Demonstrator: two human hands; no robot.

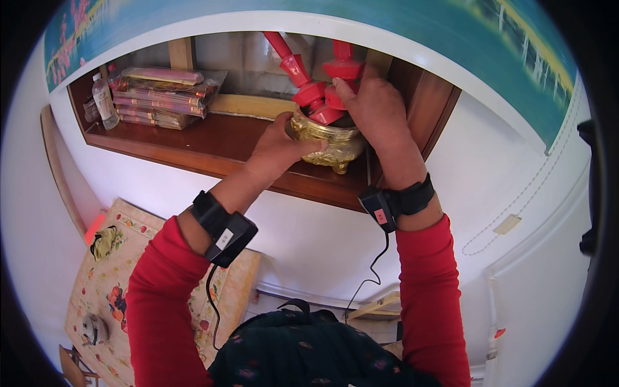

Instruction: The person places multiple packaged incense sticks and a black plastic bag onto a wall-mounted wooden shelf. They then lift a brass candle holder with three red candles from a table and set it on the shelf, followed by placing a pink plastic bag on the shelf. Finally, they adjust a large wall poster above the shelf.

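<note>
A gold-coloured incense burner (333,145) with embossed walls and small feet stands on a brown wooden window ledge. My left hand (287,140) grips it from the left side, thumb across its front wall. Two red candlesticks (309,92) rest with their lower ends in its mouth, one tilted to the left. My right hand (379,104) is closed around the other red candlestick (342,67), near the burner's right rim. The fingers behind that candlestick are hidden, as is the inside of the burner.
On the ledge's left lie stacked packets of incense sticks (159,101) beside a clear plastic bottle (104,101). A painted roller blind (338,14) hangs above, with its bead chain (520,213) at right. Below left, a table with a fruit-patterned cloth (96,290) bears a metal kettle (94,329).
</note>
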